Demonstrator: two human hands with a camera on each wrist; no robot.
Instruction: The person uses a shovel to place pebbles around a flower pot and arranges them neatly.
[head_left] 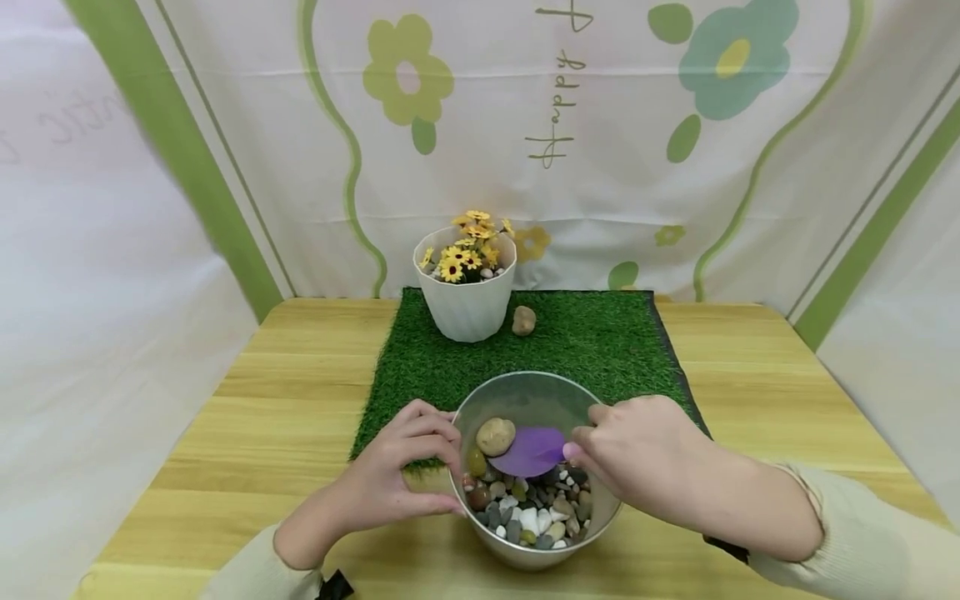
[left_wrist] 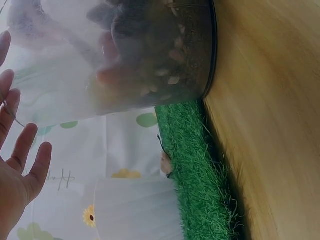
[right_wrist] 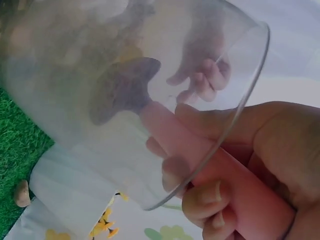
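Note:
A clear plastic bucket [head_left: 536,385], holding many mixed pebbles [head_left: 528,517], stands at the front edge of the green turf mat. On its left side my left hand [head_left: 408,462] holds the wall near the rim, fingers and thumb spread around it. My right hand [head_left: 645,454] grips the pink handle [right_wrist: 220,175] of a small shovel, reaching over the right rim. The shovel's purple blade [head_left: 531,452] is inside the bucket, above the pebbles. Beside the blade, a large beige stone [head_left: 496,437] is against the far left part of the inside.
A white ribbed flowerpot [head_left: 467,310] with yellow flowers [head_left: 468,250] stands behind on the turf mat [head_left: 592,333]. A brown stone [head_left: 523,321] lies next to the pot. Under everything is a wooden table [head_left: 247,433]; a printed curtain [head_left: 510,125] hangs behind it.

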